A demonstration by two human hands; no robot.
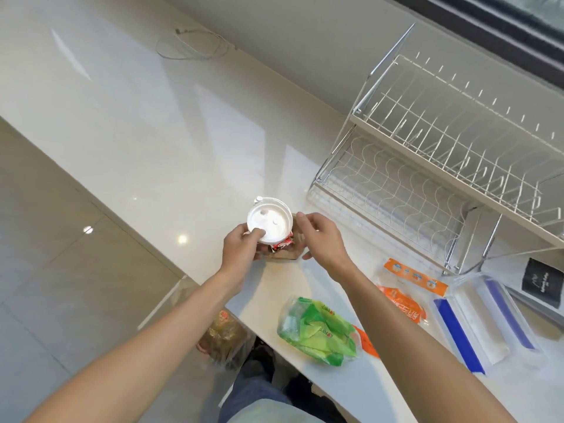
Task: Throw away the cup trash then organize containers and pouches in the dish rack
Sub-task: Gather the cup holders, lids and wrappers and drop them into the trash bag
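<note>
A paper cup with a white plastic lid (270, 222) stands in a brown cardboard carrier (285, 254) near the counter's front edge. My left hand (241, 250) grips the cup at its lid and side. My right hand (320, 236) holds the carrier's right side. The white wire dish rack (442, 154), two tiers, stands to the right with nothing in it. On the counter lie a green pouch (320, 331), an orange pouch (403, 303) and two clear containers with blue clips (479, 319).
A bag of trash (225, 334) sits on the floor below the counter edge. A coiled white cable (192, 45) lies at the far end of the counter (152, 132). A black card (543, 285) rests beside the rack.
</note>
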